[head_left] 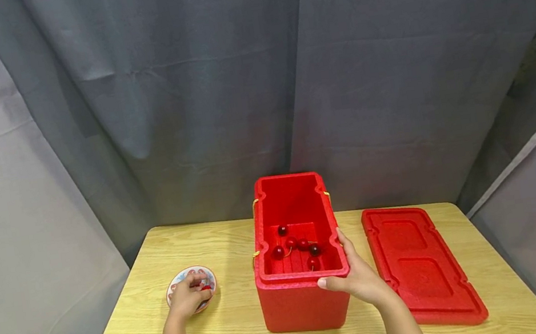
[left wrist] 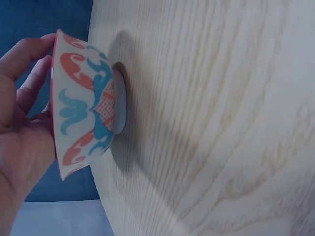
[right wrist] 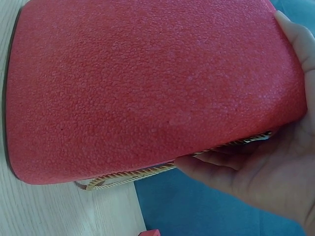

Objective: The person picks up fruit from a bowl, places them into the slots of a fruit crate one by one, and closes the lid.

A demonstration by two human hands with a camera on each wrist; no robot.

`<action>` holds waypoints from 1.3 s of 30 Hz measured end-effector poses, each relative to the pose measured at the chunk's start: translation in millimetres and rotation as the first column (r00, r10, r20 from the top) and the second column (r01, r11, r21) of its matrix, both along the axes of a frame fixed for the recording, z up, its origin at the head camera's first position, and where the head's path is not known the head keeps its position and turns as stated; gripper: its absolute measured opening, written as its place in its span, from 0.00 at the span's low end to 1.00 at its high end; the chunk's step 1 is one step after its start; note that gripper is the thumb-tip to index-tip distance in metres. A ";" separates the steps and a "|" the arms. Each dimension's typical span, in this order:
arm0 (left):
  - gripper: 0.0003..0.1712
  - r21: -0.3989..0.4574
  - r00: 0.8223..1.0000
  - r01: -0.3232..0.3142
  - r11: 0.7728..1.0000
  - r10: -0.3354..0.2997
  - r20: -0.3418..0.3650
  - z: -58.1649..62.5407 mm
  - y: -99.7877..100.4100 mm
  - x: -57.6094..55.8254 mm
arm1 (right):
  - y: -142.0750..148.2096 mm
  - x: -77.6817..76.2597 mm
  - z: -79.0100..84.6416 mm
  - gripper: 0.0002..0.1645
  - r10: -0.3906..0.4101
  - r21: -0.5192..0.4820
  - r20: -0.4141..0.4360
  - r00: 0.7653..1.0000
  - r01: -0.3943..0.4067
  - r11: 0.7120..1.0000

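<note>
Cherries (head_left: 278, 252): left hand (head_left: 187, 300) has fingers bent into the bowl (left wrist: 74, 108), lower left of the head frame, beside something red; cannot tell whether they pinch it. Right hand (head_left: 359, 277) grips the near right corner of the box (head_left: 305, 305), lower centre, where several cherries lie. Step in hand, judged: picking from the bowl, box steadied. Next move likely calls for a light pinch, lifted clear of the rim. Wooden table (head_left: 237, 310); lid (head_left: 423, 273) lower right; grey curtains (head_left: 196, 102) behind.
</note>
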State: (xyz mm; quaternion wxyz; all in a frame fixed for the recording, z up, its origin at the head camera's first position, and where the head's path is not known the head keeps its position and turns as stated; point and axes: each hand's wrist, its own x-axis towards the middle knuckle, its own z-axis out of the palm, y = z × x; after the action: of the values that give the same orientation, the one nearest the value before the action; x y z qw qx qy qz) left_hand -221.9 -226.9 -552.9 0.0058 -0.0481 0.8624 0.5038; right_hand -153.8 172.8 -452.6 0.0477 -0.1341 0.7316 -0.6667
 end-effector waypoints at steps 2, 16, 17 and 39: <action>0.23 0.015 1.000 -0.001 1.000 0.000 0.008 1.1 0.9 -0.5 | -0.2 0.6 1.1 0.65 -0.010 0.007 0.005 1.000 0.010 1.000; 0.21 0.009 0.999 -0.038 0.999 0.038 0.006 4.5 -0.7 0.9 | -2.9 -0.8 2.0 0.65 -0.018 0.009 0.014 1.000 0.017 1.000; 0.21 0.009 0.999 -0.042 0.999 0.042 0.006 4.6 -1.0 1.2 | -3.2 -1.3 1.5 0.65 -0.017 0.011 0.011 1.000 0.017 1.000; 0.21 0.100 0.988 -0.086 0.991 0.098 -0.117 34.0 19.8 22.0 | -0.1 -1.9 -3.4 0.67 -0.042 0.042 0.029 0.999 0.041 0.998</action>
State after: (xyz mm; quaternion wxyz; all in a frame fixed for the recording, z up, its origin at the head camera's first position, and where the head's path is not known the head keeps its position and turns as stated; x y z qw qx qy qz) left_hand -199.9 -207.1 -518.9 -0.0678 -0.0568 0.8333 0.5457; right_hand -155.7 172.7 -456.0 0.0476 -0.1080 0.7472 -0.6540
